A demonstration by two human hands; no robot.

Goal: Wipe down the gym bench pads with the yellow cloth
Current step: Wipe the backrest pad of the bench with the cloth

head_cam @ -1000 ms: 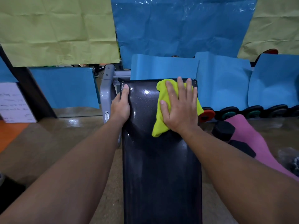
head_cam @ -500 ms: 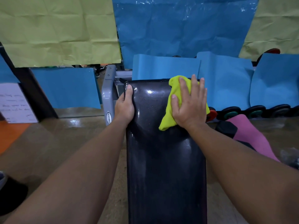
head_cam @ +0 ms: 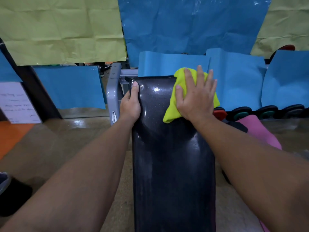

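Green paper [head_cam: 63, 29] and blue paper [head_cam: 192, 25] cover the far wall, with more blue sheets leaning along its foot. The brown floor [head_cam: 55, 144] spreads to both sides, shiny near the wall, and turns orange at the far left edge.

The bench pad [head_cam: 172, 164], long, black and glossy, runs from the near edge up the middle of the view to its far end, where a bright highlight sits on its surface. A grey frame [head_cam: 113, 94] stands just left of that far end. To the right, a pink mat [head_cam: 257, 131] lies on the floor, and a row of dark weight plates [head_cam: 267, 112] lines up behind it at the foot of the blue sheets. A white sheet with handwriting [head_cam: 16, 102] leans at the far left.

Both bare forearms reach in from the near corners. The right hand [head_cam: 197, 99] lies flat on the cloth [head_cam: 173, 113] at the pad's far right corner, fingers straight and a little spread, thumb out to the left. The cloth is yellow and bunched; it shows beyond the fingertips, to the left of the thumb and at the hand's right side, where it overhangs the pad's right edge.

The left hand [head_cam: 131, 104] grips the pad's left edge near the far end, thumb lying along the top surface. Its fingers wrap round the side out of view, so their lie cannot be told.
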